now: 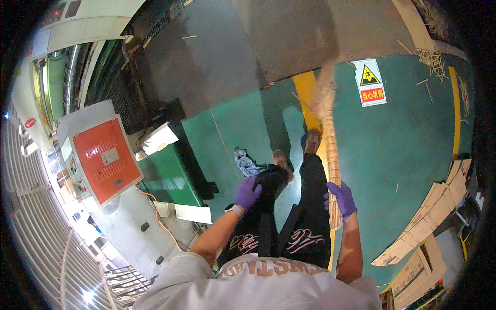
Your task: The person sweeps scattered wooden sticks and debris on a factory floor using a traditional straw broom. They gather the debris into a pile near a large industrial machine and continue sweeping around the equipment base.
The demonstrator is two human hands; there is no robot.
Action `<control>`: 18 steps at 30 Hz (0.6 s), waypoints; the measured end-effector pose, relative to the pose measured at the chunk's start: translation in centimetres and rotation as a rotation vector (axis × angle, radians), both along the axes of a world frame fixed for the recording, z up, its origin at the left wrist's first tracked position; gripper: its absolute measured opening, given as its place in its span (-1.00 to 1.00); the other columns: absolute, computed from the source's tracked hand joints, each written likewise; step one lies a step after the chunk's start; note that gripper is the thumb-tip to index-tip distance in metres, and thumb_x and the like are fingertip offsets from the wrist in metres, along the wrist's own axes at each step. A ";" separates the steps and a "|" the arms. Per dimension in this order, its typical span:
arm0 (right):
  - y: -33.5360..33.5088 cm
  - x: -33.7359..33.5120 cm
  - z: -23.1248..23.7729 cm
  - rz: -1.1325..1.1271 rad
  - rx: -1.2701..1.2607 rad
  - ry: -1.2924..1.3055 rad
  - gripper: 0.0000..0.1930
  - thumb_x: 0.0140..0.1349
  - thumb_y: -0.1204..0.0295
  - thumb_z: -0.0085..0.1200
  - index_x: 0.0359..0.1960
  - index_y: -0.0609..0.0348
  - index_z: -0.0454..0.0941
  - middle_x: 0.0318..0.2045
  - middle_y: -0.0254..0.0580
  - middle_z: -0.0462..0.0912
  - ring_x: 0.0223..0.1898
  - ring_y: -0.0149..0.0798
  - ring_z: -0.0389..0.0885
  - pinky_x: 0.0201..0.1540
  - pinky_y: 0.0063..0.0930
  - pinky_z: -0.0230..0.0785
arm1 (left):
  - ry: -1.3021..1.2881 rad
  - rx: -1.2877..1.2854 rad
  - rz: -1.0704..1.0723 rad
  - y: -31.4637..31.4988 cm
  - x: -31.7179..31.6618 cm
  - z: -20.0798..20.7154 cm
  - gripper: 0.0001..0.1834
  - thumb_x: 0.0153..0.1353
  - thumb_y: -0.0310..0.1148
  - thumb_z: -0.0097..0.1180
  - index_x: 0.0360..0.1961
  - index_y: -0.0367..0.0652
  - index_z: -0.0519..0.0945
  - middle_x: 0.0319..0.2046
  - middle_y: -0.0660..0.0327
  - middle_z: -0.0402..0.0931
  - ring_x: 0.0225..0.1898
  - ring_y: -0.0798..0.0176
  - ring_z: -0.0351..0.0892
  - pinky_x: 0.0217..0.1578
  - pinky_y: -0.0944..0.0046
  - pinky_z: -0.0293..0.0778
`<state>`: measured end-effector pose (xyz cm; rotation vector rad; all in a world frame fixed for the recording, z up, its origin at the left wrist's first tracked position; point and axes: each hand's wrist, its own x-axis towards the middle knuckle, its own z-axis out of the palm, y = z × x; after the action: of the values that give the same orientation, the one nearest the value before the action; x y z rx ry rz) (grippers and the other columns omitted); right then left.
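Note:
My right hand (341, 200), in a purple glove, is wrapped round the lower end of a long broom (332, 150). Its handle is a pale bundle bound with bands. The handle runs forward past my right shoe, and the brush end is smeared by motion over the yellow line. My left hand (248, 194), also gloved in purple, hangs beside my left thigh with its fingers loosely stretched and nothing visible in them. Ahead of that hand a crumpled blue-grey cloth (247, 162) lies on the green floor.
At left stands a machine with an orange-red panel box (106, 160) and a green guard (173, 175). A warning sign (370, 82) is on the floor ahead. Thin scrap strips (432, 63) lie at far right, with cardboard sheets (423, 212) stacked nearer me.

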<state>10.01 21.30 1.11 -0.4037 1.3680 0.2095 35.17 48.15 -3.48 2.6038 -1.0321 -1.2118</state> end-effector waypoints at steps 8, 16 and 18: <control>1.3 -9.6 -16.8 -0.035 -0.282 0.301 -0.56 0.14 0.30 0.18 -0.02 0.06 0.24 -0.60 -0.30 0.43 -0.68 -0.36 0.44 -0.66 -0.43 0.38 | -0.254 0.046 -0.500 -13.9 7.8 -13.3 -0.25 0.11 -0.15 0.06 0.30 -0.19 0.12 0.30 -0.07 0.06 0.31 -0.15 0.04 0.25 -0.13 0.01; 11.9 -21.0 -30.7 0.030 -0.241 0.334 -0.42 0.17 0.51 0.10 0.23 0.16 0.16 0.08 -0.14 0.40 -0.26 -0.26 0.53 -0.46 -0.47 0.49 | -0.430 -0.110 -0.593 -25.5 15.1 -41.1 -0.29 0.14 -0.11 0.03 0.29 -0.10 0.16 0.32 0.08 0.06 0.36 0.01 -0.03 0.31 -0.08 -0.12; 13.0 -21.2 -32.5 0.210 -0.297 0.344 -0.40 0.18 0.45 0.11 0.25 0.15 0.14 0.17 -0.09 0.34 -0.08 -0.19 0.47 -0.28 -0.34 0.53 | -0.494 -0.099 -0.597 -26.2 16.9 -47.1 -0.29 0.18 -0.02 -0.05 0.31 -0.08 0.14 0.34 0.10 0.03 0.37 0.02 -0.04 0.32 -0.07 -0.15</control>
<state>-11.15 34.27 -31.42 -0.7890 1.7027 0.2584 52.11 22.00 -50.57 2.6570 -2.0024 -0.5369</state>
